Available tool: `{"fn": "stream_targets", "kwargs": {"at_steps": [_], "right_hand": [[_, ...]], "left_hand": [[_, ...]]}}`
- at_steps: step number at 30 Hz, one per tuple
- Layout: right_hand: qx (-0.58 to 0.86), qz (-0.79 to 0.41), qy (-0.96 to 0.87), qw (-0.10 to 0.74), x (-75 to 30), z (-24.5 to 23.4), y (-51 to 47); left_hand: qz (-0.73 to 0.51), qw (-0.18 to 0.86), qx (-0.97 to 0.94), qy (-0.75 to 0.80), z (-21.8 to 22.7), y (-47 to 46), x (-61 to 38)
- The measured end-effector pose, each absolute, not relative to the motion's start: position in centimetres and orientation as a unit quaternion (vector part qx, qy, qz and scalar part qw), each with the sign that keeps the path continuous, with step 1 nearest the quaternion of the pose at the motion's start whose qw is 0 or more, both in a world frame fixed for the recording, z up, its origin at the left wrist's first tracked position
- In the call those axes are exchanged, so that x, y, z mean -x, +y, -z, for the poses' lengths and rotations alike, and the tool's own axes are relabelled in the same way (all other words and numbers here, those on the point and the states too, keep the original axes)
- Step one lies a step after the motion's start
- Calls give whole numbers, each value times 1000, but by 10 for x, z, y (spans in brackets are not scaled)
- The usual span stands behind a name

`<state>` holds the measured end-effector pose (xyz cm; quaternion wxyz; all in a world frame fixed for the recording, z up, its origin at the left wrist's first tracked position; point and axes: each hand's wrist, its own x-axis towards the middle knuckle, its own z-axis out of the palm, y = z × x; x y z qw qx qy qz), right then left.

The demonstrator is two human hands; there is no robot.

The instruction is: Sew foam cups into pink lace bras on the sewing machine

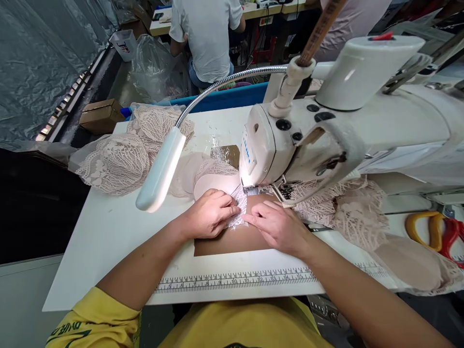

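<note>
My left hand (pixel 213 213) is closed with its fingers pinching the near edge of a pale lace piece (pixel 239 203), just left of the needle area of a white sewing machine (pixel 268 150). A smooth moulded bra cup (pixel 213 185) lies behind that hand, joined or next to the lace; which, I cannot tell. Across from it my right hand (pixel 277 224) points its index finger onto the right edge of the lace, its other fingers curled. Whether it grips the fabric is unclear. Both hands rest over a brown sheet (pixel 224 246) on the white table.
Beige lace pieces (pixel 123 154) are heaped at the left back, more lace (pixel 348 208) lies right of the needle. A lamp (pixel 161 169) hangs over the left side. Scissors with yellow handles (pixel 424 229) lie right. A printed ruler (pixel 232 280) runs along the front. A person (pixel 206 38) sits ahead.
</note>
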<state>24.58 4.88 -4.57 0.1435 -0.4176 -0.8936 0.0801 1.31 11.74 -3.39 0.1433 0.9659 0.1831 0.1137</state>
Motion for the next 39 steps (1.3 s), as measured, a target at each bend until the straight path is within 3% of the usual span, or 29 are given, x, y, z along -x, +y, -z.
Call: {"fn": "stream_targets", "kwargs": {"at_steps": [16, 27, 35, 39], "right_hand": [[395, -67, -900, 172, -246, 46, 49], [388, -63, -901, 186, -245, 47, 50], [391, -73, -900, 181, -245, 48, 49], [397, -74, -898, 174, -245, 47, 49]], "left_hand": [[-123, 156, -953, 231, 36, 114, -18], [-115, 273, -925, 240, 26, 115, -16], [-134, 227, -928, 264, 36, 111, -21], [-135, 255, -917, 275, 33, 111, -21]]}}
